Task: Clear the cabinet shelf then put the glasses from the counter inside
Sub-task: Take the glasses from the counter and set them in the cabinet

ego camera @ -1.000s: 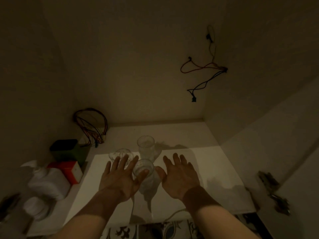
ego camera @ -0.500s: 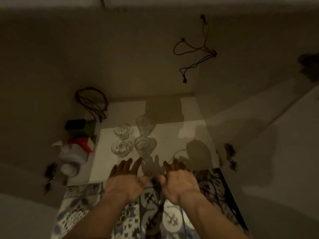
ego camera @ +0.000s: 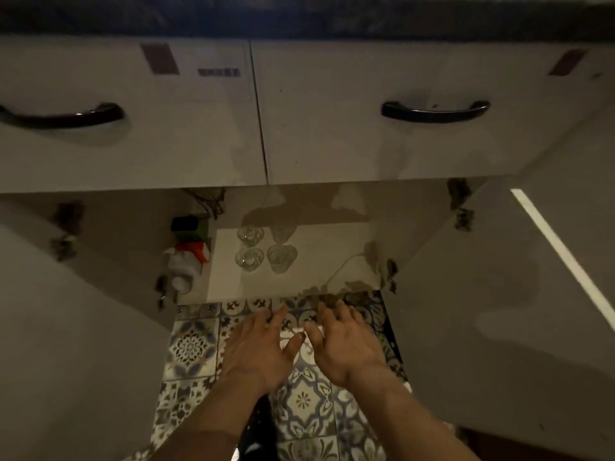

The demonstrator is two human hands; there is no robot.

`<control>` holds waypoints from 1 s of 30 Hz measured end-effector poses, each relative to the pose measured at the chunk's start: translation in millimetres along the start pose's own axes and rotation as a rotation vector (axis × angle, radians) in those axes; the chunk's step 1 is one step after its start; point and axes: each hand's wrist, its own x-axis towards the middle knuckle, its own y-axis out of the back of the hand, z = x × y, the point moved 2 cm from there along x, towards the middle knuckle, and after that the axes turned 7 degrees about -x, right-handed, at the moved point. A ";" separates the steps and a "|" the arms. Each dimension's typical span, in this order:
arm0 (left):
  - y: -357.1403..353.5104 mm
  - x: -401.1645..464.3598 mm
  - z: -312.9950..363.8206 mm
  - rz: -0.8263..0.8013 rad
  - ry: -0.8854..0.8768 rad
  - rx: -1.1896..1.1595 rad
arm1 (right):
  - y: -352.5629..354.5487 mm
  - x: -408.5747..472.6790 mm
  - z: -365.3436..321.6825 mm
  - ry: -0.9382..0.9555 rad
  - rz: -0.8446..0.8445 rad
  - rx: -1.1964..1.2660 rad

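We see four clear glasses [ego camera: 266,249] in a 2x2 cluster on the cabinet shelf [ego camera: 319,261], back-right one dim. Our left hand [ego camera: 258,352] & right hand [ego camera: 344,344] hover over the tiled floor [ego camera: 191,344], fingers spread, holding nothing.

Both cabinet doors, left [ego camera: 83,327] and right [ego camera: 499,311], stand swung wide, leaving the shelf [ego camera: 332,257] mouth open. 4 glasses [ego camera: 266,249] cluster on the shelf's left half; its right half lies bare. A white bottle [ego camera: 181,267] and boxes [ego camera: 191,237] crowd the left edge. Drawer fronts [ego camera: 259,121] overhang above.
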 end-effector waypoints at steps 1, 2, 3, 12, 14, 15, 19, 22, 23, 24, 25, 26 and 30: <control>-1.2 -11.5 3.5 0.009 0.001 -0.010 | 0.5 -10.6 2.7 0.003 0.009 0.000; -2.2 -24.3 7.4 0.024 0.006 -0.026 | 0.7 -22.1 5.6 0.005 0.022 -0.009; -2.9 -34.2 11.6 0.050 0.010 -0.041 | 1.7 -31.2 8.4 0.014 0.036 -0.036; -26.6 -123.0 44.6 0.075 -0.054 -0.020 | -11.6 -116.7 11.0 0.071 0.043 -0.107; -29.4 -134.2 40.1 0.089 -0.067 -0.034 | -14.1 -131.2 10.2 0.069 0.049 -0.085; -30.2 -137.9 37.5 0.088 -0.066 -0.047 | -14.6 -136.5 10.3 0.073 0.050 -0.072; -32.4 -145.9 23.7 0.081 -0.107 -0.051 | -18.9 -146.6 6.7 0.120 0.047 -0.034; -27.9 -147.8 8.5 0.134 -0.120 -0.022 | -22.3 -148.8 -2.0 0.120 0.067 -0.038; -29.0 -150.2 4.6 0.144 -0.122 -0.015 | -24.7 -150.4 -5.6 0.116 0.073 -0.050; -28.9 -154.3 1.7 0.146 -0.118 -0.025 | -26.7 -152.1 -10.0 0.112 0.080 -0.060; -27.8 -158.5 -0.9 0.138 -0.107 -0.038 | -29.0 -153.5 -13.8 0.119 0.089 -0.061; -24.8 -161.4 -4.7 0.136 -0.100 -0.050 | -29.5 -155.9 -16.7 0.127 0.092 -0.059; 11.6 -172.8 -41.7 0.177 -0.109 -0.140 | -10.6 -162.2 -0.2 0.137 0.097 0.011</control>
